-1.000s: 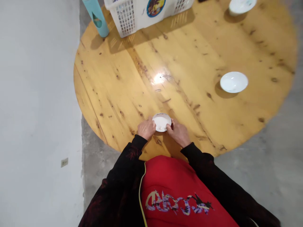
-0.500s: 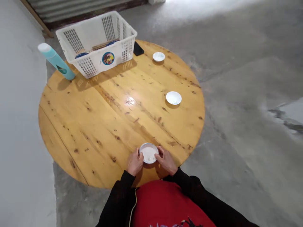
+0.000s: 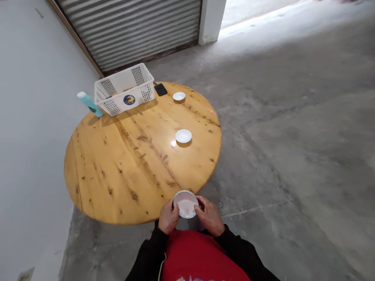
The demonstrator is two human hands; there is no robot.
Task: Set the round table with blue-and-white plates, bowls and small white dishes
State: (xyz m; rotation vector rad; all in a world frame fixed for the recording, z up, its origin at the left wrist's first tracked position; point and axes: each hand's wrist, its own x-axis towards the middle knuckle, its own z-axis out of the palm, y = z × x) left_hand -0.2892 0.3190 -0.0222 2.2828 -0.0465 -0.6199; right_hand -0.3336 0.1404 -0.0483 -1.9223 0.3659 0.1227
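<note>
A small white dish (image 3: 185,203) is gripped from both sides. My left hand (image 3: 168,218) pinches its left rim and my right hand (image 3: 209,216) pinches its right rim. The dish is in the air just off the near edge of the round wooden table (image 3: 117,168), close to my body. Two more white dishes stand on the table: one (image 3: 183,136) near the right side, another (image 3: 178,96) at the far edge.
A white plastic basket (image 3: 124,89) with a round sticker stands at the table's far side. A teal bottle (image 3: 89,104) is to its left, a black flat object (image 3: 160,89) to its right. A white wall runs along the left, a metal shutter behind, bare concrete floor to the right.
The dish rested on the table between my hands; now both hands have drawn it back past the table's near edge. The view has pulled back and tilted up, showing the whole table.
</note>
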